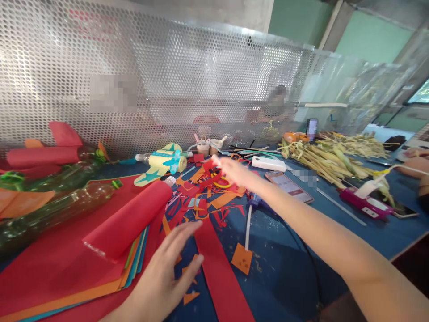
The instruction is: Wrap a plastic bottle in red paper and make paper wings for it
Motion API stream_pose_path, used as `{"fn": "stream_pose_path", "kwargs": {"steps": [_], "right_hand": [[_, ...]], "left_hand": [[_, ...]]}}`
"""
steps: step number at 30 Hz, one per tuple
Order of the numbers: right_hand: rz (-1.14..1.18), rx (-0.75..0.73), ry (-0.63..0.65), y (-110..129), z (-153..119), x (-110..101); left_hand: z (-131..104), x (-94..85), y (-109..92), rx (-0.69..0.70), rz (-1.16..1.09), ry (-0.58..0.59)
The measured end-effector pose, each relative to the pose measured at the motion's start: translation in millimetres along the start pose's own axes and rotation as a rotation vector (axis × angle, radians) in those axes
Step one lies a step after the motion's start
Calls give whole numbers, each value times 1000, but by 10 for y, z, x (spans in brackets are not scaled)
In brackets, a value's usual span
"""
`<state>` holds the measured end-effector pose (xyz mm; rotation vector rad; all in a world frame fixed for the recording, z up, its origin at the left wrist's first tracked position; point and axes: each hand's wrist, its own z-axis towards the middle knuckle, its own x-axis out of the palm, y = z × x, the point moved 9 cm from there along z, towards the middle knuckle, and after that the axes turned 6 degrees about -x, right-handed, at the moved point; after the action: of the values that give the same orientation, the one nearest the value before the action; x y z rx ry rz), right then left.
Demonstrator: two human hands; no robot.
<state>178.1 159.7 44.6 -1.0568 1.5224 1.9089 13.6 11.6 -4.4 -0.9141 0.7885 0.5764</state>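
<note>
My left hand (170, 264) hovers at the lower middle with thumb and fingers apart, holding nothing, beside a long red strip (221, 273). My right hand (234, 172) reaches far forward over a pile of red and orange paper scraps (204, 188). Its fingers are blurred; a small white and red thing (215, 160) shows at the fingertips, and whether they grip it is unclear. A red paper-wrapped bottle (134, 219) lies tilted left of the scraps, on stacked coloured sheets (67, 241). An orange square (241, 258) touches a white stick's end.
Green bottles (60, 210) lie at the left, near a yellow bottle with blue stars (162, 163). Two cups (203, 147) stand by the perforated screen (208, 80). Rightward are a white box (268, 163), a phone (288, 187), dry husks (321, 161), a purple power strip (365, 203) and a person's hand (415, 166).
</note>
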Motion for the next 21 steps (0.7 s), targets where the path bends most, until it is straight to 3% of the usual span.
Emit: {"fn": "stream_pose_path", "kwargs": {"steps": [2, 4, 7, 13, 17, 21], "right_hand": [[84, -139, 160, 208, -329, 345], [275, -302, 357, 402, -669, 687], [537, -291, 395, 382, -904, 874], [770, -167, 392, 272, -859, 839], [1054, -125, 363, 303, -821, 805], [972, -212, 382, 362, -918, 875]], "left_hand": [[29, -98, 79, -90, 1, -100], [42, -110, 75, -81, 38, -123], [25, -10, -11, 48, 115, -70], [8, 41, -121, 154, 113, -59], [76, 5, -119, 85, 138, -71], [87, 48, -107, 47, 108, -33]]}}
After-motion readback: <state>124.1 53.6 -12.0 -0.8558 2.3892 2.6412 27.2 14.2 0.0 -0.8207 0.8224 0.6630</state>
